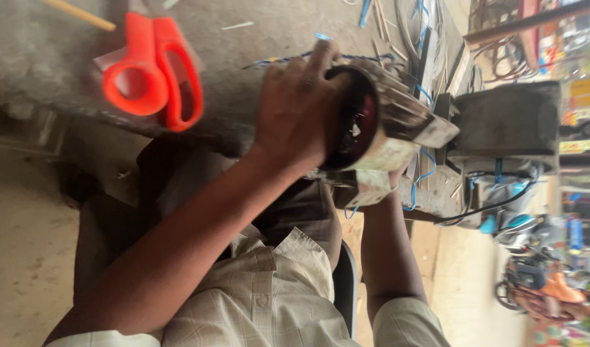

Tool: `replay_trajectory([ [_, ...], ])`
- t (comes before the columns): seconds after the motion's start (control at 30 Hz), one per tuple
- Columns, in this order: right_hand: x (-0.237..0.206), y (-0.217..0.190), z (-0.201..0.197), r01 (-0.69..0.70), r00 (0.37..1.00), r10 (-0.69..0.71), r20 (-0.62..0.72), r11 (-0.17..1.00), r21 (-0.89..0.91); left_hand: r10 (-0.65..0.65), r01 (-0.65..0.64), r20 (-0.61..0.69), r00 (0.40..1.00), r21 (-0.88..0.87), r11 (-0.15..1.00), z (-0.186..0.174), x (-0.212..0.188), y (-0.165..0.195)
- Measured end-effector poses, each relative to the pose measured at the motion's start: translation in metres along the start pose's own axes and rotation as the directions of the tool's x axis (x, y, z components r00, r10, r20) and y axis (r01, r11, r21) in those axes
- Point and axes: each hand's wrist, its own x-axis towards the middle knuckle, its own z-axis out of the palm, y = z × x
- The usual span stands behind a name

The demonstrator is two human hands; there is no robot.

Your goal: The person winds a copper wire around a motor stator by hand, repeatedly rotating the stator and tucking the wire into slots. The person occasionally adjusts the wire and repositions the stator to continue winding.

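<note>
A grey metal motor housing [398, 132] with a dark open end and reddish windings inside is held above the bench edge. My left hand [295, 115] lies over its open end, with the fingers curled on the rim and the index finger stretched along the top. My right hand [395, 178] reaches up from below and supports the housing from underneath. Only a bit of that hand shows past the metal. Thin blue wires [425, 168] trail from the housing.
Orange-handled scissors [154, 74] lie on the worn grey bench [263, 38] to the left. A wooden stick [76, 13] sits at the top left. A grey block-shaped machine [507, 119] with black cables stands to the right. Parked scooters [539, 286] are beyond it.
</note>
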Motion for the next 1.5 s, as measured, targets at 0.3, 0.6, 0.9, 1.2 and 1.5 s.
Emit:
replay_trajectory([
  [0.3, 0.006, -0.006, 0.011, 0.058, 0.994, -0.074, -0.078, 0.980, -0.192, -0.027, 0.025, -0.057, 0.998, -0.044, 0.999, 0.000, -0.002, -0.012],
  [0.6, -0.002, -0.014, 0.004, 0.055, 0.990, -0.089, -0.106, 0.956, -0.287, -0.030, 0.027, -0.023, 0.999, -0.110, 0.994, 0.004, 0.000, -0.015],
  [0.9, -0.005, -0.019, 0.008, 0.063, 0.988, -0.107, -0.113, 0.939, -0.337, -0.091, 0.093, 0.021, 0.996, -0.111, 0.990, -0.001, 0.000, -0.012],
  [1.2, -0.002, -0.030, 0.009, 0.073, 0.987, -0.120, -0.112, 0.932, -0.356, -0.079, 0.078, -0.005, 0.997, -0.079, 0.994, 0.004, -0.001, -0.010],
  [1.5, -0.004, -0.018, 0.011, 0.070, 0.985, -0.122, -0.122, 0.929, -0.365, -0.028, 0.019, -0.083, 0.996, -0.105, 0.994, 0.007, -0.008, -0.016],
])
